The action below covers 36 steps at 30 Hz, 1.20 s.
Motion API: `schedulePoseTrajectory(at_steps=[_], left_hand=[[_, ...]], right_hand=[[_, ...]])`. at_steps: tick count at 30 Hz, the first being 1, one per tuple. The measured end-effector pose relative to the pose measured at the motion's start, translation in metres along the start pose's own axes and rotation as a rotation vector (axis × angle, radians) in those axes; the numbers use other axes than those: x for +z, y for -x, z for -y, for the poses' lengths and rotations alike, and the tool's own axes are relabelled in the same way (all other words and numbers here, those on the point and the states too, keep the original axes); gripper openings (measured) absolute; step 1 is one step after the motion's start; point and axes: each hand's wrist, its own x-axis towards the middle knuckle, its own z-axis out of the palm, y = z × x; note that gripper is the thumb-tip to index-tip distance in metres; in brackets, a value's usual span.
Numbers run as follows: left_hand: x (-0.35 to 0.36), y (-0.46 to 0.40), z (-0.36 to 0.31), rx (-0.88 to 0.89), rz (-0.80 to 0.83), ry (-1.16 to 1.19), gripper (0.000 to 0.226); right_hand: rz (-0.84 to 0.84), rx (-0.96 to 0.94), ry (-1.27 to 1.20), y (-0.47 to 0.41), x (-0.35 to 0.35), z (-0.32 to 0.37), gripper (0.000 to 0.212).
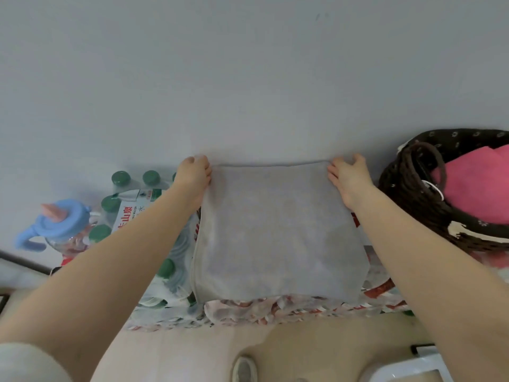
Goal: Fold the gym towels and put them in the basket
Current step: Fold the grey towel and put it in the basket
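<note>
Grey towel [278,232]: flat on patterned surface [248,310], far corners pinched by left hand [194,172] and right hand [348,175]; folding unfinished. Pink towel [479,183] (apparently folded) already in basket [407,194] at right edge.

Soft, even daylight fills the scene — no glare, only faint shadows under the forearms. The whole picture is slightly hazy, with washed-out colours. Wide-angle bending stretches the edges — the basket [429,199] at right curves, and the blue cup [59,221] looks smeared.
</note>
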Motion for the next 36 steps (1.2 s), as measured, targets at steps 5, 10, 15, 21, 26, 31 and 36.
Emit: schedulePoseTrajectory(at_steps=[5,10,15,21,26,31,36], left_hand=[[-0.026,0.028,0.037,-0.046,-0.002,-0.276,0.068],[-0.047,0.082,0.070,-0.148,0.132,-0.221,0.032],[-0.060,0.117,0.074,-0.056,0.122,-0.377,0.028],[-0.067,0.144,0.104,-0.076,0.136,-0.354,0.038],[-0.076,0.156,0.128,-0.167,0.254,-0.227,0.028],[-0.075,0.169,0.132,-0.086,0.218,-0.272,0.021],[-0.081,0.180,0.119,-0.043,0.182,-0.132,0.023]], right_hand=[[-0.011,-0.221,0.315,0.034,-0.024,-0.031,0.065],[-0.093,-0.284,0.544,0.087,-0.058,-0.063,0.029],[-0.228,-0.284,0.469,0.134,-0.068,-0.077,0.031],[-0.219,-0.164,0.383,0.166,-0.074,-0.098,0.025],[-0.054,0.060,0.249,0.178,-0.084,-0.111,0.022],[-0.090,0.071,0.175,0.185,-0.097,-0.102,0.023],[-0.078,-0.069,0.100,0.199,-0.112,-0.095,0.010]])
